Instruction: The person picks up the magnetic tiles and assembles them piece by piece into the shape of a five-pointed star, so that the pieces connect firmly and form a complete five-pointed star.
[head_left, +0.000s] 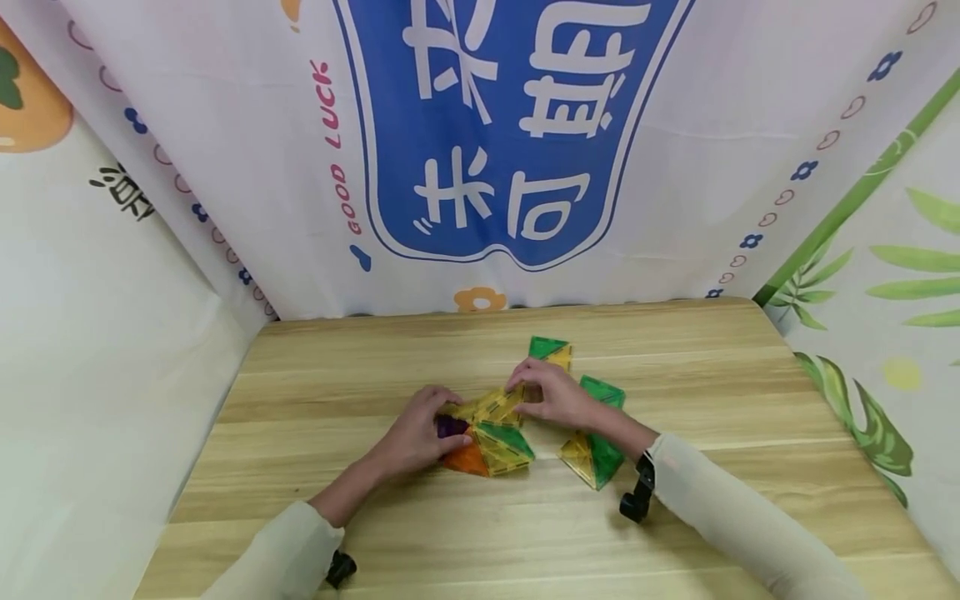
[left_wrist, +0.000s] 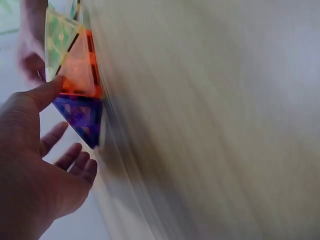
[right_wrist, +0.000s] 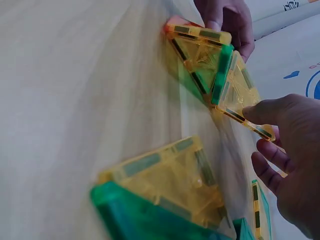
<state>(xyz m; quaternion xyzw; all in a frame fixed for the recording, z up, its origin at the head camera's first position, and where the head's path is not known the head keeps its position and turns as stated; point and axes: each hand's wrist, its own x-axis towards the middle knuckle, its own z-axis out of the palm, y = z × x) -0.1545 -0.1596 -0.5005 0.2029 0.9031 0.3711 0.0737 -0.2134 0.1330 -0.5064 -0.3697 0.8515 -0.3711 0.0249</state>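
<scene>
A cluster of see-through magnetic tiles (head_left: pixel 502 455) stands raised on the table, joined edge to edge in yellow, green, orange and purple. My left hand (head_left: pixel 416 435) holds its left side, thumb on the orange tile (left_wrist: pixel 79 70) beside the purple triangle tile (left_wrist: pixel 80 116). The left index finger reaches round to the back, where its contact is partly hidden. On the far right side, my right hand (head_left: pixel 557 397) pinches a yellow triangle tile (right_wrist: pixel 240 90) between thumb and fingers. This tile meets the cluster along a green edge.
Right of the cluster lie joined green tiles (head_left: pixel 604 454) with a yellow triangle (head_left: pixel 579 454), under the right forearm. Farther back is another green and yellow piece (head_left: pixel 550 347). The wooden table (head_left: pixel 360 350) ends at a printed curtain (head_left: pixel 420 283).
</scene>
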